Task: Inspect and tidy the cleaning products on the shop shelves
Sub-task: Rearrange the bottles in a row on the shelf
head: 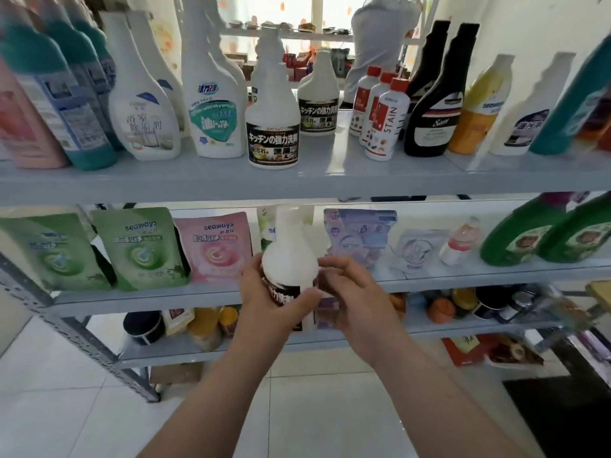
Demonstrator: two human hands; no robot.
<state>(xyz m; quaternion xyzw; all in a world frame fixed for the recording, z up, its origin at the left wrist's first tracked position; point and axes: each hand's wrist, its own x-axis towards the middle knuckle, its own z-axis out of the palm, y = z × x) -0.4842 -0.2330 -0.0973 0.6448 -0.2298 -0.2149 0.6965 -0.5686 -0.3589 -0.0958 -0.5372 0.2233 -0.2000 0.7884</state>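
We are holding the white plastic dark-labelled bottle (288,259) before the grey metal middle shelf (148,297), left hand (264,299) gripping, right hand (347,292) curled round its side (cap indistinct). Turning it slowly seems advisable.

Ahead of me, bkgd: a person in a grey top (380,41), back turned, stands at a far shelf (297,35) by a bright window (334,14). Below me: white floor tiles (82,408), w/ a dark mat (562,421) btm right.
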